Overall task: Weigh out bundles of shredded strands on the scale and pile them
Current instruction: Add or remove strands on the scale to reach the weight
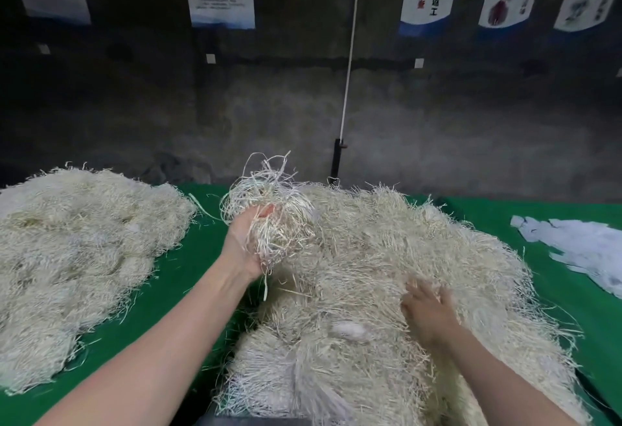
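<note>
My left hand (243,244) is raised palm-up over the table and grips a bundle of pale shredded strands (269,203), whose loose ends curl above my fingers. Under and to the right of it spreads a big loose heap of strands (387,257). My right hand (427,311) lies on this heap with its fingers pushed in among the strands; it is blurred, so its grip is unclear. A second pile of strands (77,247) covers the left of the green table (188,267). No scale shows; the heap hides the table's middle.
White paper scraps (585,250) lie at the right of the table. A dark wall with hanging posters stands behind. A white cord (348,72) runs down to a black post (336,160) at the table's far edge. A dark edge (255,420) shows at the bottom.
</note>
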Action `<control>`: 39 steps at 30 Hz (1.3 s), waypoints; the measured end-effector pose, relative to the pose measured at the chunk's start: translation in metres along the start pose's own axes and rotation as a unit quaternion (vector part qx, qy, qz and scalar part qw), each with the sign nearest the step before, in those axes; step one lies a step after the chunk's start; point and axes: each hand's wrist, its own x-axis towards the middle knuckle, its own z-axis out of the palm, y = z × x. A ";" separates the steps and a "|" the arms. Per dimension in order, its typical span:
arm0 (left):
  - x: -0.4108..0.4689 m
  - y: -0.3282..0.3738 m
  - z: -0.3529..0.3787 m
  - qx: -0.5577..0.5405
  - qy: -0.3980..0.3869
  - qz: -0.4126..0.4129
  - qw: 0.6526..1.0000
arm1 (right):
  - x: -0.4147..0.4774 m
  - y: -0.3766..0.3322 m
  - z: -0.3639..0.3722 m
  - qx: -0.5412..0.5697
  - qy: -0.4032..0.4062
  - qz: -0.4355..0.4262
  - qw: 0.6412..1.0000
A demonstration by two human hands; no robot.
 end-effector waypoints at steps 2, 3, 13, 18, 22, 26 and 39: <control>-0.005 0.000 -0.001 0.009 0.013 -0.014 1.000 | 0.001 -0.009 -0.031 0.193 -0.011 0.001 0.981; -0.008 0.001 -0.003 0.005 0.009 -0.015 1.000 | 0.001 -0.013 -0.053 0.284 -0.018 0.009 0.959; -0.061 0.043 0.001 -0.083 -0.120 0.075 0.986 | -0.060 -0.145 -0.213 0.729 0.162 -0.177 0.641; -0.088 0.039 -0.016 0.002 -0.101 0.121 0.987 | -0.101 -0.236 -0.152 0.907 -0.210 -0.137 0.338; -0.104 -0.001 -0.066 0.235 0.008 0.124 0.964 | -0.132 -0.270 -0.097 0.957 -0.257 -0.042 0.124; -0.121 -0.066 -0.111 0.267 0.007 0.108 0.958 | -0.153 -0.294 -0.060 0.957 -0.229 0.004 0.179; -0.113 -0.087 -0.173 0.255 -0.013 -0.043 0.966 | -0.155 -0.243 -0.003 0.757 -0.115 0.225 0.602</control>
